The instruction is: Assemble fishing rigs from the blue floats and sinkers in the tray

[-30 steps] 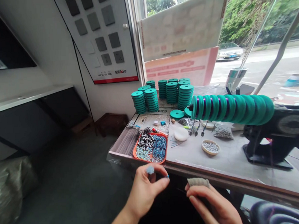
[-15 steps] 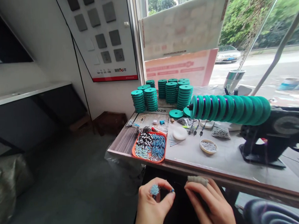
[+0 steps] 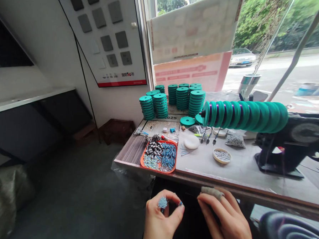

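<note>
My left hand is closed around a bundle of thin rods whose pale blue ends show at the curled index finger. Its thumb and index fingertip pinch a small blue piece. To the right, apart from it, is my right hand, with thumb and index fingertips pressed together. A grey wrap covers part of its index finger. Whatever those fingertips hold is too small to make out. Above both hands, an orange tray on the table holds blue, silver-black and pale small parts in separate heaps.
Stacks of green discs stand at the back of the table. A black machine at the right carries a row of green discs. A shallow dish of small grey pieces and a white round lid lie between.
My left hand has shifted slightly left, widening the gap to my right hand. Its pinch on the small blue piece is unchanged. My right hand has hardly moved.
</note>
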Action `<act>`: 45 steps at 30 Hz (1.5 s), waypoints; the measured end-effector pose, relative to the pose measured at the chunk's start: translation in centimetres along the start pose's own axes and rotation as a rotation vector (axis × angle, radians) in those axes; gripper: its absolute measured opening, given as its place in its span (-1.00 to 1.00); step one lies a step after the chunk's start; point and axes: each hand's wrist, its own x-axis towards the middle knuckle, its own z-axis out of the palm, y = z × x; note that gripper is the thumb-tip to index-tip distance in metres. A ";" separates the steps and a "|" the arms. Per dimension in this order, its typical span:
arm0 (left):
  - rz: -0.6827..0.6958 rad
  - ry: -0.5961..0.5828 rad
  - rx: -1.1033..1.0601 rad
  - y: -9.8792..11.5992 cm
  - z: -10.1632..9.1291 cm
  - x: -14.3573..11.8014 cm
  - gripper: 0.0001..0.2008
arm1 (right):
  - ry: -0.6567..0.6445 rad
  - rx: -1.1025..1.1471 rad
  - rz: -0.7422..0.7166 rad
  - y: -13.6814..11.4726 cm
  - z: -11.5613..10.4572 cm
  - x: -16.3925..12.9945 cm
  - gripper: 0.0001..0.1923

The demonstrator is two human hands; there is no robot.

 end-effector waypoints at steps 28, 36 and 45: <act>0.276 0.084 0.476 1.4 -0.2 -0.4 -0.87 | -0.143 0.155 -0.057 -0.8 0.1 0.6 -0.86; 0.642 0.096 0.617 1.1 -0.2 -0.4 -0.93 | -0.176 0.159 -0.040 -0.8 -0.2 1.0 -0.87; 0.688 0.052 0.555 1.4 0.2 -0.3 -0.96 | -0.231 0.235 -0.001 -0.8 0.0 0.8 -0.87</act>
